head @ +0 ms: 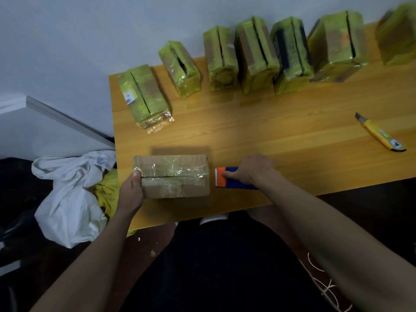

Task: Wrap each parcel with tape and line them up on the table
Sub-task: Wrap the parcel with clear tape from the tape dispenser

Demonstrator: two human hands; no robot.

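While our left hand [130, 194] grips the brown parcel [172, 176] at lower centre, thumb pressing its end, our right hand [249, 171] clasps the tape dispenser [227, 177] just beside it. We should keep the box braced and the tape taut.

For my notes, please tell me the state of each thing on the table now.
Brown parcel: lying flat, partly taped, held by left hand.
Tape dispenser: gripped by right hand, at parcel's right end.
Seven green-taped parcels: lined up at back.
Utility knife: lying untouched.
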